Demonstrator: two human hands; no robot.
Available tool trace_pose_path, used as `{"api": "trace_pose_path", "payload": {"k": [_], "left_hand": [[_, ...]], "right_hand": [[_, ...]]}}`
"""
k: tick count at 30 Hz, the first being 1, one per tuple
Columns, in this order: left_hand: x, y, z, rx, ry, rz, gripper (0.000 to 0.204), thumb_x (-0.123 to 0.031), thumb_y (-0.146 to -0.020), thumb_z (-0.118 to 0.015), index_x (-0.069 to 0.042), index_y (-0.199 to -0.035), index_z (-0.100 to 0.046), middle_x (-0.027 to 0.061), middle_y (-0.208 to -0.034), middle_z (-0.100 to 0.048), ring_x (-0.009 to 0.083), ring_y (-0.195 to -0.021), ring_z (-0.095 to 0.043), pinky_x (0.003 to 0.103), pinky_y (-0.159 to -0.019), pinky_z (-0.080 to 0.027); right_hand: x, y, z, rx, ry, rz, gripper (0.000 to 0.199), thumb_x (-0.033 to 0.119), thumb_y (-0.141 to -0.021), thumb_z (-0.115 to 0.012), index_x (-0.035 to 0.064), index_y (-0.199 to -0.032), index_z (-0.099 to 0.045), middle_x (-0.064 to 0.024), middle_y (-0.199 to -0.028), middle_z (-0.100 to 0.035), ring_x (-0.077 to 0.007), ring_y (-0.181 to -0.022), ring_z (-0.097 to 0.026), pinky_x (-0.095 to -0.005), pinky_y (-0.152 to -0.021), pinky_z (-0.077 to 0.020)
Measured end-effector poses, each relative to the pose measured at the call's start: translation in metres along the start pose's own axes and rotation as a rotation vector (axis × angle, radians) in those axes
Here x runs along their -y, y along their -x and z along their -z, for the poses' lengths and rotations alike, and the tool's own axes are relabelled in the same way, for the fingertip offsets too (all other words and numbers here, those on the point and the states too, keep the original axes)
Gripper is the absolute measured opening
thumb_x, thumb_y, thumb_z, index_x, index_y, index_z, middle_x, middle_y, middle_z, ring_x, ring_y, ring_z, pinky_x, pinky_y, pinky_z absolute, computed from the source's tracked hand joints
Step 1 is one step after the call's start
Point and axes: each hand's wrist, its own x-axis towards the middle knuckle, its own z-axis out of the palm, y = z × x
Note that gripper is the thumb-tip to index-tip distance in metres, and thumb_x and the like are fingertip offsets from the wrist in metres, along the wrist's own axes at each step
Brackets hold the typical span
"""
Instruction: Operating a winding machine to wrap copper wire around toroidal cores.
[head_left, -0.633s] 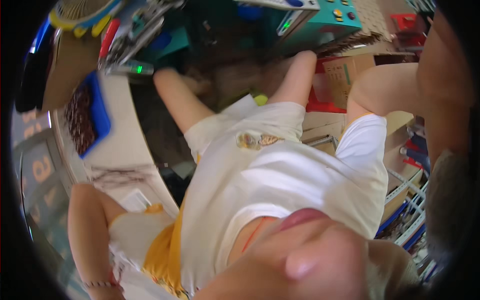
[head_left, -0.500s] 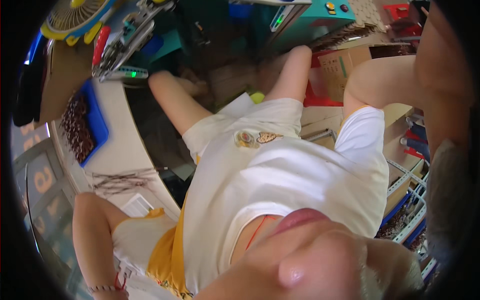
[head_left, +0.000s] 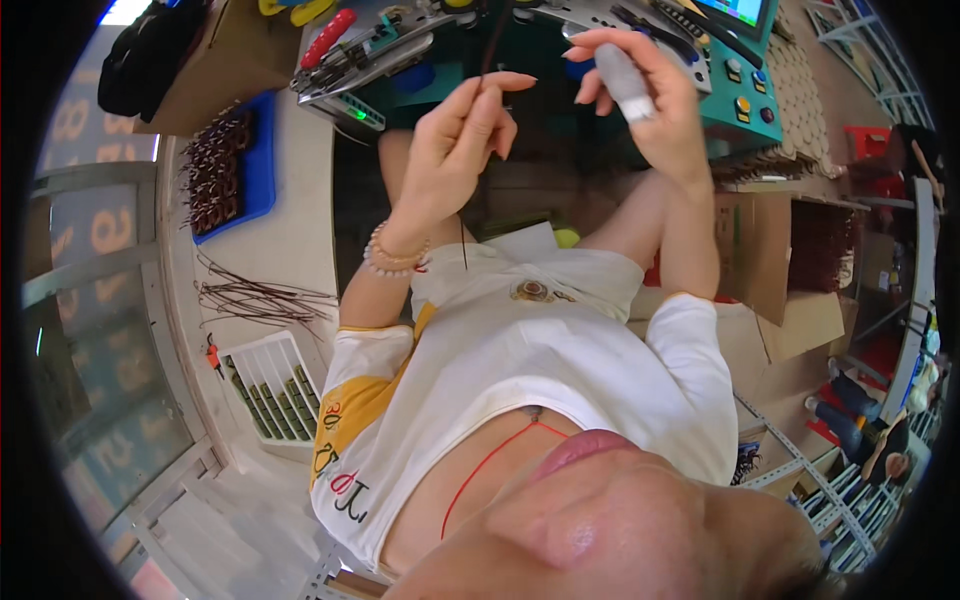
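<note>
My left hand (head_left: 458, 135) is raised in front of the workbench, thumb and forefinger pinched on a thin dark wire (head_left: 464, 240) that hangs down toward my white shirt. A beaded bracelet sits on that wrist. My right hand (head_left: 645, 95) is up beside it, a little to the right, fingers spread, with a white cover on one finger. Nothing shows in the right hand. Both hands are close to the teal machine (head_left: 745, 95).
A blue tray (head_left: 262, 165) of dark coiled parts and a bundle of thin wires (head_left: 255, 298) lie on the white bench at left. A white slotted tray (head_left: 272, 385) holds greenish pieces. Cardboard boxes (head_left: 775, 265) stand at right. Other people (head_left: 870, 440) sit far right.
Both arms were stretched down and away under the bench. Now the hands are lifted up before the machine, and the left one holds a thin wire.
</note>
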Motion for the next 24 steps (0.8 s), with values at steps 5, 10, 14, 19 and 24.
{"api": "trace_pose_path", "payload": {"k": [5, 10, 14, 19, 24], "left_hand": [[0.022, -0.009, -0.020, 0.073, 0.062, 0.067, 0.035, -0.027, -0.110, -0.039, -0.005, -0.127, -0.061, -0.0046, -0.068, -0.051, -0.0008, -0.053, -0.032, 0.017, -0.049, -0.024], [0.042, -0.015, -0.029, 0.075, 0.024, 0.058, 0.036, -0.028, -0.110, -0.040, -0.005, -0.129, -0.060, -0.0048, -0.069, -0.051, -0.0014, -0.052, -0.030, 0.017, -0.048, -0.022], [0.047, -0.017, -0.035, 0.105, -0.015, 0.117, 0.032, -0.022, -0.109, -0.042, -0.003, -0.126, -0.061, -0.0041, -0.068, -0.050, 0.0028, -0.062, -0.040, 0.020, -0.057, -0.032], [0.045, -0.026, -0.050, -0.012, 0.042, -0.007, 0.026, -0.018, -0.107, -0.046, -0.001, -0.121, -0.060, -0.0033, -0.067, -0.050, 0.0033, -0.062, -0.042, 0.020, -0.057, -0.033], [0.038, -0.055, -0.052, -0.054, 0.059, -0.060, 0.022, -0.020, -0.106, -0.050, -0.002, -0.098, -0.060, -0.0040, -0.065, -0.048, 0.0025, -0.057, -0.038, 0.020, -0.051, -0.030]], "right_hand": [[-0.018, -0.001, 0.013, -0.081, -0.089, -0.044, 0.043, -0.011, -0.084, -0.039, 0.0012, -0.120, -0.060, -0.0080, -0.102, -0.068, -0.0115, -0.079, -0.065, -0.0229, -0.064, -0.0493], [-0.007, -0.012, 0.026, -0.107, -0.219, -0.131, 0.028, 0.011, -0.094, -0.046, 0.0011, -0.117, -0.059, -0.0082, -0.100, -0.066, -0.0140, -0.079, -0.065, -0.0258, -0.066, -0.0511], [-0.004, -0.022, 0.025, -0.082, 0.097, -0.111, 0.025, 0.028, -0.104, -0.053, 0.0043, -0.109, -0.060, -0.0029, -0.086, -0.064, -0.0087, -0.069, -0.062, -0.0226, -0.059, -0.0485], [-0.039, -0.014, 0.024, -0.061, 0.066, -0.030, 0.026, -0.007, -0.090, -0.048, 0.0049, -0.111, -0.060, -0.0028, -0.090, -0.064, -0.0087, -0.076, -0.063, -0.0222, -0.063, -0.0494], [-0.058, -0.019, 0.031, 0.004, -0.216, -0.149, 0.020, 0.009, -0.100, -0.044, 0.0014, -0.111, -0.060, -0.0049, -0.093, -0.066, -0.0112, -0.073, -0.063, -0.0231, -0.059, -0.0492]]}}
